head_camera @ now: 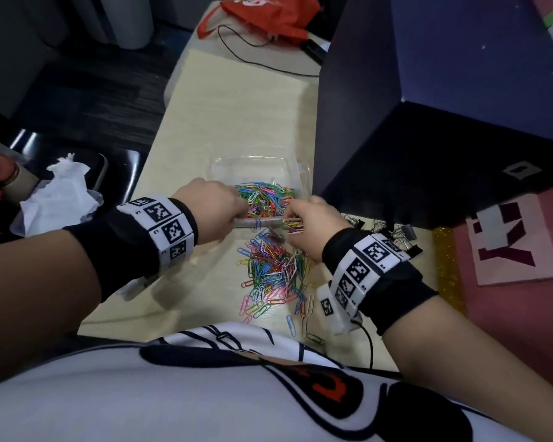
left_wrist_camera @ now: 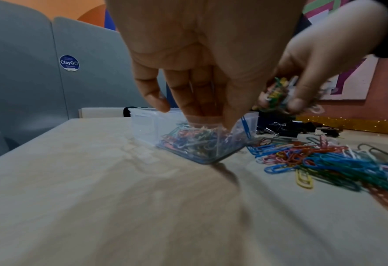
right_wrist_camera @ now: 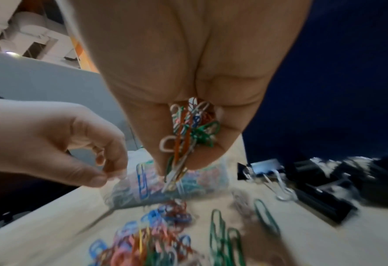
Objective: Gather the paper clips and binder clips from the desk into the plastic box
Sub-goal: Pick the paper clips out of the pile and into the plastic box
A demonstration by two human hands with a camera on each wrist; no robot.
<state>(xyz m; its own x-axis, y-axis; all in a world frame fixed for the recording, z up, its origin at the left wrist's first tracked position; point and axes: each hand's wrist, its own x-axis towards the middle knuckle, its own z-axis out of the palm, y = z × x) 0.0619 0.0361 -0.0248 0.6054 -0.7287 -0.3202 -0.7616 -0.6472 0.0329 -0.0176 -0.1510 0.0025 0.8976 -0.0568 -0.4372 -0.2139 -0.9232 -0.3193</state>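
Blue "ClayGO" sticker [left_wrist_camera: 69, 63] behind — left hand [head_camera: 212, 209] grips plastic box [head_camera: 296, 173], right hand [head_camera: 313, 228] pinches paper clips [right_wrist_camera: 189, 133].

Round blue sticker [left_wrist_camera: 69, 63] reading "ClayGO" on a grey partition [left_wrist_camera: 24, 75], its smaller print too small to read, square black-and-white coded markers on the wristbands [head_camera: 166, 225], large blocky letters on a pink sign [head_camera: 511, 240], not legible
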